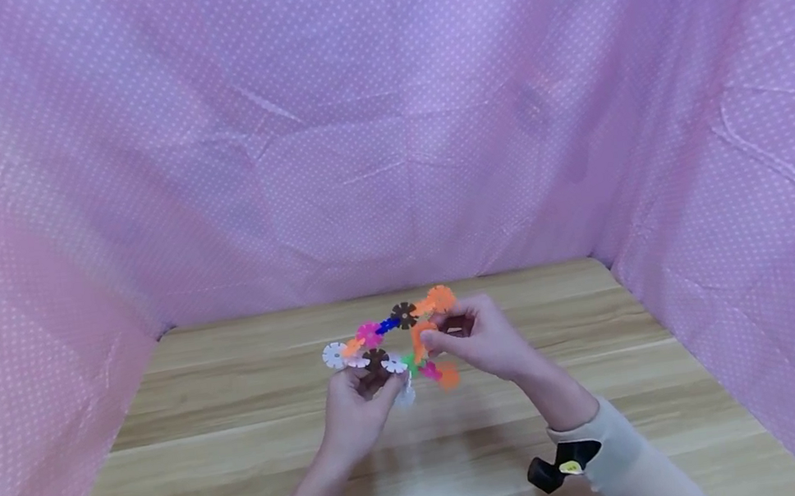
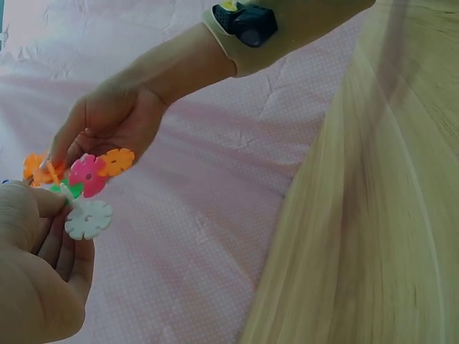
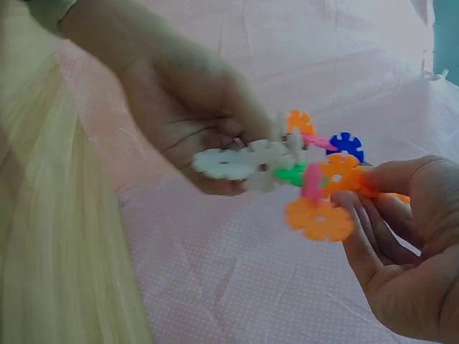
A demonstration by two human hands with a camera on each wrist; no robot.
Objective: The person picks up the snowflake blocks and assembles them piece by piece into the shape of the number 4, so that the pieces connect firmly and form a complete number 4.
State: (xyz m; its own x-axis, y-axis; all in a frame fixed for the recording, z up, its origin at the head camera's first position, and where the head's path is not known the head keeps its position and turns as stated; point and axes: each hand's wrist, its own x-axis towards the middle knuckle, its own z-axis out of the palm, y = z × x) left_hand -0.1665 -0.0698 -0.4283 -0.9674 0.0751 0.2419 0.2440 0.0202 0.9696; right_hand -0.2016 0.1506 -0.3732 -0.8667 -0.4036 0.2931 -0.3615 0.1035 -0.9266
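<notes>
Held up over the table is a ring of linked plastic snowflake discs [image 1: 370, 334] in white, pink, blue, brown, green and orange. My left hand [image 1: 356, 418] pinches its near left side, by the white and brown discs. On the right, my right hand [image 1: 487, 340] grips an orange disc [image 1: 421, 338] between thumb and fingers. A green disc [image 3: 288, 175], a pink one and another orange disc [image 3: 320, 219] branch off below that grip in the right wrist view. In the left wrist view, a white disc [image 2: 89, 219] sticks out past the left fingertips.
The wood-grain table [image 1: 245, 465] lies beneath both hands. Pink dotted cloth [image 1: 386, 158] encloses its back and sides. A black wrist camera [image 1: 565, 463] is strapped at the right sleeve.
</notes>
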